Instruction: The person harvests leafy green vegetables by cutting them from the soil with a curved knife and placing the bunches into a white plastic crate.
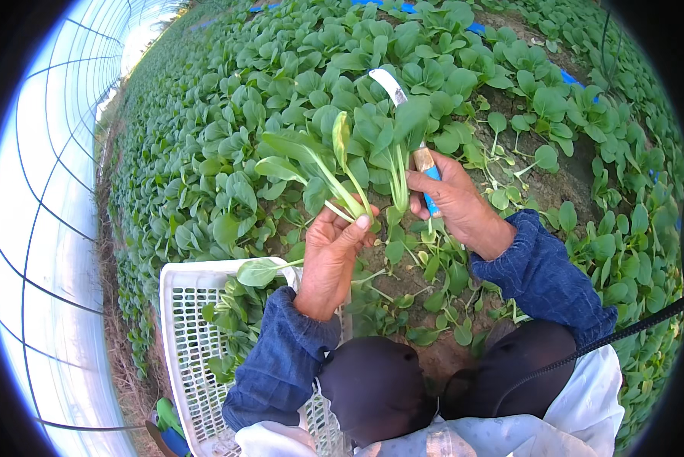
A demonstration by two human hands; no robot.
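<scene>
Pinched at its base between thumb and fingers, a leafy green plant point(336, 181) with pale stalks is in my left hand point(337, 245). One of its leaves point(341, 140) is yellowed and curled. My right hand point(453, 197) grips a small curved knife with a white blade point(387, 84) and a wood-and-blue handle point(427, 171). The same hand also holds a second leafy green plant point(399, 168) by its lower stalks. Part of the knife is hidden behind that plant's leaves. Both hands are raised above the growing bed, a short way apart.
A white slatted plastic basket point(190, 343) with cut greens point(236, 325) stands at my left. Loose leaves point(433, 311) lie on bare soil point(447, 354) before my knees. Dense leafy greens point(205, 154) spread ahead, crossed by a blue strip point(476, 27). A film greenhouse wall point(56, 228) rises left.
</scene>
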